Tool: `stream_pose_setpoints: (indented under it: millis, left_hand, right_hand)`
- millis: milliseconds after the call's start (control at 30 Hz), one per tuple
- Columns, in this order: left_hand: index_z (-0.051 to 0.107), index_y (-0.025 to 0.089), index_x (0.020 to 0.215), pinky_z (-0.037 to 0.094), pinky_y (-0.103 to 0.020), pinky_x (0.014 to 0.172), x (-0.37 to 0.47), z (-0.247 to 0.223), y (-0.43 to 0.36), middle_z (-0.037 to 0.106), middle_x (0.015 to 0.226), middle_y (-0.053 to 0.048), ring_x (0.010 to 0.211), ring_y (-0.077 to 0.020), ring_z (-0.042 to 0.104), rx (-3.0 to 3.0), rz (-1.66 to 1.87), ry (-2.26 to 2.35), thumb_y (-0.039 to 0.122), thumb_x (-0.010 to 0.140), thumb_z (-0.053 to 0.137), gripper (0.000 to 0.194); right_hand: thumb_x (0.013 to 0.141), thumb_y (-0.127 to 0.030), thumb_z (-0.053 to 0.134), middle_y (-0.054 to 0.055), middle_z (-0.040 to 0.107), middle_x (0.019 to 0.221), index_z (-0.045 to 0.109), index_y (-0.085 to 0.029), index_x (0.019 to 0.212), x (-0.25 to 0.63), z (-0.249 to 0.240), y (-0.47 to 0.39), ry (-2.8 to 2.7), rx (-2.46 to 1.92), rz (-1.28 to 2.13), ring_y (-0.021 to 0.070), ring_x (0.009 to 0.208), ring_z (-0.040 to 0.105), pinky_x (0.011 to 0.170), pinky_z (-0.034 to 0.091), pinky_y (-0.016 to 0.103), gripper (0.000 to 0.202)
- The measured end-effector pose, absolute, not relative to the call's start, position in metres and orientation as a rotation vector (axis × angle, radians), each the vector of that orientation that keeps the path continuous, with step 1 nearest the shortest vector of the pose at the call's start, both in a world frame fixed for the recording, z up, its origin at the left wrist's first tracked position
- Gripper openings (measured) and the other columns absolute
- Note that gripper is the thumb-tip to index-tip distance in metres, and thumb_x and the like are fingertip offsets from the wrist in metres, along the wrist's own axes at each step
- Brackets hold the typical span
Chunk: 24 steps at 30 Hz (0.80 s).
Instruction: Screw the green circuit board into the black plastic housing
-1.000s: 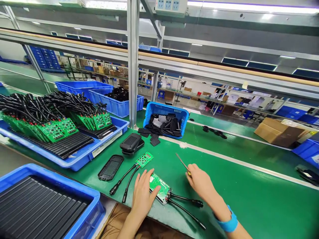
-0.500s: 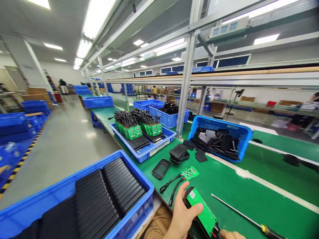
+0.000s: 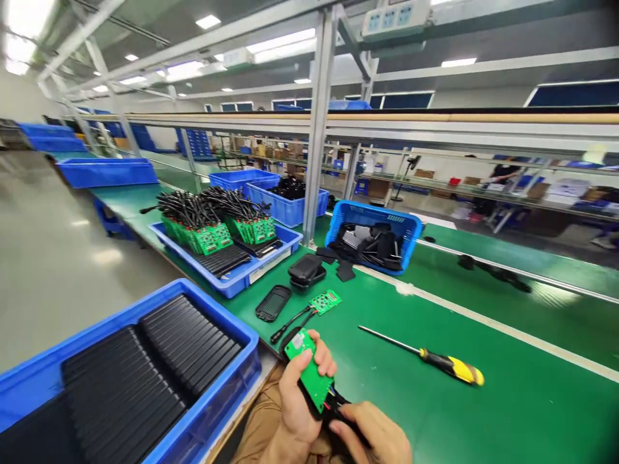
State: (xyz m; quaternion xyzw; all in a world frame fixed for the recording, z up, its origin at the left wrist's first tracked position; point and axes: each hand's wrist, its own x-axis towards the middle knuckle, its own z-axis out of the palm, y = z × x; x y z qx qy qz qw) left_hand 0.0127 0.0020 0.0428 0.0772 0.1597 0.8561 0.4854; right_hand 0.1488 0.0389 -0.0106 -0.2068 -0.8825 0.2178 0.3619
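Holding: the left hand (image 3: 297,403) is closed around a green circuit board (image 3: 309,370) seated in a black housing, thumb on the board's face, just above the near edge of the bench.
Right hand: the right hand (image 3: 374,435) pinches the black cables leaving the board's lower end, fingers curled shut on them.
Surface: a green conveyor belt (image 3: 483,399) with a white stripe running along its length.
Screwdriver: a yellow-and-black handled screwdriver (image 3: 425,356) lies flat on the belt, well apart from both hands.
Loose parts: a second small green board with cables (image 3: 325,301), a black ribbed cover (image 3: 273,303) and a closed black casing (image 3: 305,269) lie on the belt just beyond the hands.
Near bin: a blue bin (image 3: 222,380) at the left holds rows of black ribbed covers.
Middle tray: a blue tray (image 3: 242,274) carries green boards with black cables bunched above them.
Basket: a blue perforated basket (image 3: 374,216) tilted toward the viewer holds black parts.
Frame: a grey metal upright (image 3: 316,148) rises from the belt to overhead rails with a socket strip.
Room: a factory hall with a pale glossy floor, ceiling strip lights, more blue bins and shelving beyond.
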Motion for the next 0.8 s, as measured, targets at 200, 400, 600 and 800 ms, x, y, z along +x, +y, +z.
stream_pose_setpoints:
  millis: [200, 400, 600, 800]
  left_hand:
    - [0.060, 0.017, 0.095, 0.038, -0.023, 0.056, 0.019, 0.047, -0.003, 0.036, 0.069, 0.004, 0.058, -0.0090, 0.035, 0.303, 2.072, 0.357, 0.025, 0.072, 0.063, 0.025]
    - [0.058, 0.017, 0.094, 0.038, -0.024, 0.056, 0.023, 0.047, -0.001, 0.034, 0.069, 0.003, 0.059, -0.0097, 0.031, 0.379, 2.141, 0.368, 0.027, 0.073, 0.061, 0.023]
    - [0.056, 0.018, 0.097, 0.036, -0.026, 0.058, 0.021, 0.046, 0.000, 0.035, 0.071, 0.002, 0.061, -0.0109, 0.033, 0.462, 2.142, 0.382, 0.029, 0.075, 0.059, 0.025]
    - [0.055, 0.019, 0.093, 0.034, -0.027, 0.055, 0.025, 0.058, -0.002, 0.035, 0.068, 0.003, 0.058, -0.0107, 0.031, 0.571, 2.132, 0.370, 0.033, 0.071, 0.062, 0.027]
  right_hand:
    - [0.092, -0.047, 0.056, 0.003, 0.063, 0.056, 0.072, -0.018, 0.077, 0.149, -0.002, 0.031, -2.107, -0.709, 1.179, 0.0127, 0.045, 0.055, 0.043, 0.041, 0.021, 0.036]
    - [0.091, -0.057, 0.048, 0.002, 0.058, 0.050, 0.067, -0.016, 0.071, 0.144, -0.004, 0.024, -1.968, -0.805, 1.527, 0.0106, 0.037, 0.049, 0.038, 0.037, 0.020, 0.049]
    - [0.083, -0.047, 0.066, 0.001, 0.061, 0.053, 0.066, -0.019, 0.071, 0.148, -0.003, 0.026, -1.984, -0.800, 1.239, 0.0116, 0.044, 0.050, 0.047, 0.042, 0.021, 0.030]
    - [0.075, -0.071, 0.062, -0.003, 0.046, 0.039, 0.062, -0.017, 0.063, 0.136, -0.010, 0.017, -1.495, -0.841, 2.071, 0.0073, 0.032, 0.036, 0.037, 0.031, 0.020, 0.055]
